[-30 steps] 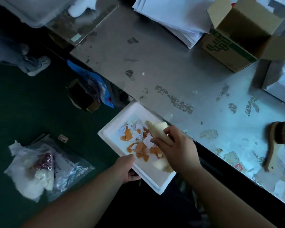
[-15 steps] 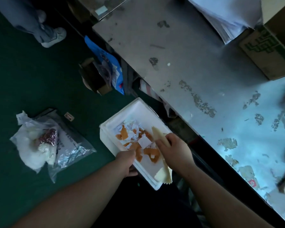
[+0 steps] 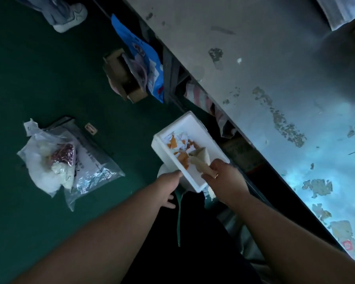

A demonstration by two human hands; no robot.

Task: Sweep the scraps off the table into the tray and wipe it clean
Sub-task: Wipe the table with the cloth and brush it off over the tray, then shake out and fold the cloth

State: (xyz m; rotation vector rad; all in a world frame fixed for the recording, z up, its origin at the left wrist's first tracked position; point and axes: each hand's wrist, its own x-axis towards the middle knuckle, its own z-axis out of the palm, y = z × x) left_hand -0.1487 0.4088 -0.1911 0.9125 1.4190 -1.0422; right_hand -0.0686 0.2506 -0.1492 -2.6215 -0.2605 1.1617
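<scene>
A white foam tray [image 3: 190, 125] hangs off the table's near edge, over the floor. It holds several orange and white paper scraps [image 3: 179, 145]. My left hand [image 3: 168, 181] grips the tray's near left rim from below. My right hand [image 3: 225, 181] is closed on a pale yellow cloth [image 3: 200, 160], whose folded end rests inside the tray against the scraps. The worn grey table [image 3: 264, 64] runs diagonally across the right side.
On the green floor lie a clear plastic bag [image 3: 57, 162] with white stuffing, a small open carton [image 3: 121, 76] and a blue bag [image 3: 143, 56] under the table's edge. Someone's white shoe [image 3: 70, 15] shows at the top left. Striped cloth hangs below the tabletop.
The tray has come away from the table's edge toward me and tilted. My view swung left and down, so the cardboard box and the wooden brush left the picture. Both hands kept their holds.
</scene>
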